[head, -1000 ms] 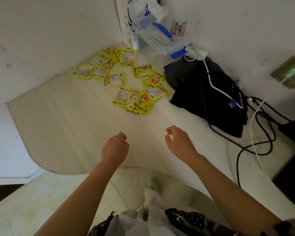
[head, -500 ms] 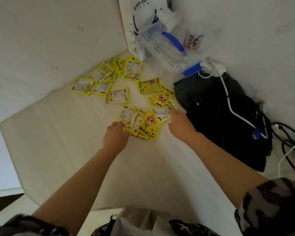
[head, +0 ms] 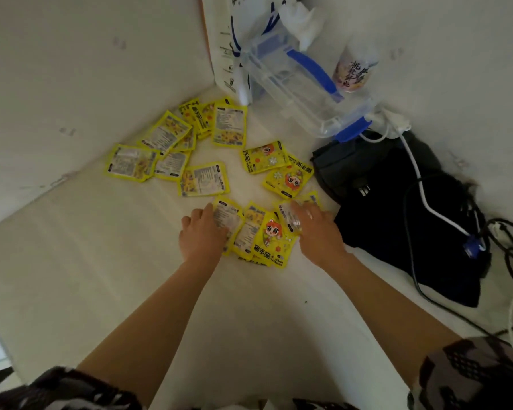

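Several yellow hand-warmer packets (head: 203,179) lie scattered on the pale table (head: 86,261) near the back corner. The nearest cluster of packets (head: 267,238) overlaps in a small heap. My left hand (head: 203,235) rests on the left packet of that heap, fingers bent over its edge. My right hand (head: 314,229) lies with straight fingers on the heap's right packet (head: 289,216), which is blurred. Whether either hand grips a packet I cannot tell.
A clear plastic box with blue latches (head: 296,84) leans in the corner beside a white paper bag (head: 222,45) and a bottle (head: 353,69). A black bag (head: 397,208) with white and black cables (head: 421,190) fills the table's right side.
Both hands have reached forward from the table's front edge to the nearest heap of packets and now touch it. The camera has moved closer to the corner.
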`<state>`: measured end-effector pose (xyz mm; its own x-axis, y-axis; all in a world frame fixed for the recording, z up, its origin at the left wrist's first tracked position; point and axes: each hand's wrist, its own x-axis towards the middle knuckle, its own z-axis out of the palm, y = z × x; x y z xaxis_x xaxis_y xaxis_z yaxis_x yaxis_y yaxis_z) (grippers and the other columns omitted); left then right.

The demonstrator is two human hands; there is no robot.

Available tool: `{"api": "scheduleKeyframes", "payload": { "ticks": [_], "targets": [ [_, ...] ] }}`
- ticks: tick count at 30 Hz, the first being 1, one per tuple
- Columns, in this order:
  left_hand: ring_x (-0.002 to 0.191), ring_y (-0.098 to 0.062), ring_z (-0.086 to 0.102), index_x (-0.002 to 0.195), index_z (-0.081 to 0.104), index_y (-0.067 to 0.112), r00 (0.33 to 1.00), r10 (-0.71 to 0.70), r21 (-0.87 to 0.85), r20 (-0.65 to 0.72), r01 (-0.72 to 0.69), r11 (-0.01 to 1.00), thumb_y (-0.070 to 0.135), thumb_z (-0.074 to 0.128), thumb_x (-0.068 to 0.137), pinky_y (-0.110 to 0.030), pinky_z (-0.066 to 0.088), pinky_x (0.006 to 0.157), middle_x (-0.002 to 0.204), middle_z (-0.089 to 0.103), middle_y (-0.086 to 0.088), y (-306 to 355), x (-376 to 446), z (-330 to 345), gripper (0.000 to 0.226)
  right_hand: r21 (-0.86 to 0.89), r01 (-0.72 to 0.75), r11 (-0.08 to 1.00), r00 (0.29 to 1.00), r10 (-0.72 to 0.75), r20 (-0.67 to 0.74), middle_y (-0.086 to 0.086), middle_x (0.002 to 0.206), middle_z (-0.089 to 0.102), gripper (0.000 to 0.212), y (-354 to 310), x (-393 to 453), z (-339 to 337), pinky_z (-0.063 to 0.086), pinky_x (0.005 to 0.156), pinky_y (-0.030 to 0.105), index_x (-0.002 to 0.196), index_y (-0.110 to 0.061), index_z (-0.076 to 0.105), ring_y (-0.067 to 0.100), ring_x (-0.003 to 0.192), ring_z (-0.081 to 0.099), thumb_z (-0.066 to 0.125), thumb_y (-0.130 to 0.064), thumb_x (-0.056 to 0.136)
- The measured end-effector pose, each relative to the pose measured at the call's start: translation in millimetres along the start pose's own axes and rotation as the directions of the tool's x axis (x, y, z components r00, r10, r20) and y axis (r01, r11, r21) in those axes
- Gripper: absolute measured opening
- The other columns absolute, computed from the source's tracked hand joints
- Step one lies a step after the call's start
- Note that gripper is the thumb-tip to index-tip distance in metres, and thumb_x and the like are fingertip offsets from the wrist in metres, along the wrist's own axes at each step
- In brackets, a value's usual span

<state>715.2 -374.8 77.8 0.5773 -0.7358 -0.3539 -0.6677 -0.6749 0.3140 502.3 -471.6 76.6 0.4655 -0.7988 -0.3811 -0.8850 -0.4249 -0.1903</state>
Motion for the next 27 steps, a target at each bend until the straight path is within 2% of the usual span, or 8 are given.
{"api": "scheduleKeyframes", "payload": {
  "ticks": [4, 8, 12, 15, 18, 21, 24, 27],
  "targets": [
    [0.121, -0.036, 0.043, 0.142, 0.037, 0.015, 0.995, -0.081, -0.122, 0.062, 0.088, 0.989, 0.027, 0.069, 0.08, -0.044, 0.037, 0.098, 0.131, 0.049, -0.015, -11.9, -0.8, -0.2, 0.071, 0.014, -0.083, 0.996, 0.996, 0.082, 0.034, 0.012, 0.148, 0.022, 0.086, -1.4, -14.7, 2.5, 0.04, 0.099, 0.047, 0.149, -0.029, 0.014, 0.041, 0.125, 0.034, 0.061, -0.007, 0.081],
    [0.111, -0.035, 0.054, 0.129, 0.048, 0.014, 0.979, -0.16, -0.263, 0.129, 0.189, 0.946, 0.021, 0.077, 0.068, -0.045, 0.048, 0.093, 0.12, 0.059, -0.013, -20.3, 1.1, 2.0, 0.068, 0.015, -0.078, 0.997, 0.995, 0.077, 0.062, 0.013, 0.137, 0.027, 0.076, 3.2, -14.1, -2.4, 0.04, 0.097, 0.042, 0.145, -0.027, 0.025, 0.037, 0.117, 0.034, 0.065, -0.018, 0.081],
    [0.099, -0.026, 0.058, 0.115, 0.055, 0.014, 0.972, -0.171, -0.286, 0.163, 0.212, 0.935, 0.017, 0.075, 0.07, -0.035, 0.05, 0.079, 0.11, 0.062, -0.006, -20.4, -8.1, -0.9, 0.05, -0.096, 0.05, 0.994, 0.996, -0.043, 0.072, 0.011, 0.145, 0.026, 0.066, 6.1, -9.5, -8.7, 0.034, 0.103, 0.045, 0.132, -0.017, 0.041, 0.037, 0.129, 0.028, 0.073, -0.031, 0.076],
    [0.089, -0.022, 0.06, 0.102, 0.053, 0.018, 0.971, -0.173, -0.302, 0.165, 0.216, 0.928, 0.02, 0.075, 0.073, -0.034, 0.051, 0.073, 0.101, 0.062, -0.003, -21.1, -15.2, -2.7, 0.036, -0.122, 0.155, 0.98, 0.98, -0.137, 0.146, 0.007, 0.146, 0.032, 0.062, 6.9, -7.9, -13.1, 0.03, 0.107, 0.044, 0.128, -0.011, 0.042, 0.035, 0.136, 0.025, 0.069, -0.036, 0.078],
    [0.085, -0.023, 0.061, 0.102, 0.052, 0.017, 0.968, -0.197, -0.4, 0.155, 0.243, 0.884, 0.019, 0.075, 0.075, -0.038, 0.055, 0.073, 0.097, 0.061, -0.002, -21.1, -23.5, -5.6, 0.035, -0.037, 0.184, 0.982, 0.979, -0.18, 0.099, 0.007, 0.113, 0.054, 0.033, 8.7, -10.9, -20.5, 0.04, 0.086, 0.036, 0.106, -0.012, 0.045, 0.029, 0.111, 0.047, 0.062, -0.027, 0.081],
    [0.078, -0.017, 0.063, 0.11, 0.055, 0.014, 0.952, -0.234, -0.563, 0.2, 0.307, 0.768, 0.015, 0.077, 0.076, -0.028, 0.052, 0.062, 0.095, 0.064, -0.002, -18.8, -30.6, -10.6, 0.041, 0.112, 0.167, 0.98, 0.977, -0.179, 0.116, 0.003, 0.084, 0.053, 0.019, 8.8, -13.7, -28.3, 0.041, 0.063, 0.037, 0.091, -0.015, 0.038, 0.026, 0.075, 0.053, 0.055, -0.021, 0.085],
    [0.082, -0.017, 0.068, 0.111, 0.055, 0.016, 0.948, -0.201, -0.68, 0.249, 0.318, 0.66, 0.013, 0.078, 0.075, -0.028, 0.054, 0.064, 0.098, 0.068, -0.004, -6.9, -31.2, -14.7, 0.043, 0.177, 0.237, 0.955, 0.965, -0.253, 0.074, 0.002, 0.085, 0.047, 0.02, 3.3, -16.5, -36.5, 0.04, 0.059, 0.038, 0.09, -0.015, 0.035, 0.027, 0.07, 0.053, 0.055, -0.02, 0.088],
    [0.083, -0.015, 0.067, 0.115, 0.056, 0.016, 0.962, -0.164, -0.657, 0.219, 0.269, 0.704, 0.016, 0.077, 0.076, -0.028, 0.055, 0.066, 0.099, 0.067, -0.002, 13.0, -22.9, -13.5, 0.044, 0.099, 0.391, 0.915, 0.919, -0.394, 0.015, 0.006, 0.098, 0.051, 0.025, -9.4, -14.4, -34.8, 0.045, 0.067, 0.038, 0.095, -0.012, 0.041, 0.026, 0.08, 0.055, 0.062, -0.019, 0.084]
  ]
}}
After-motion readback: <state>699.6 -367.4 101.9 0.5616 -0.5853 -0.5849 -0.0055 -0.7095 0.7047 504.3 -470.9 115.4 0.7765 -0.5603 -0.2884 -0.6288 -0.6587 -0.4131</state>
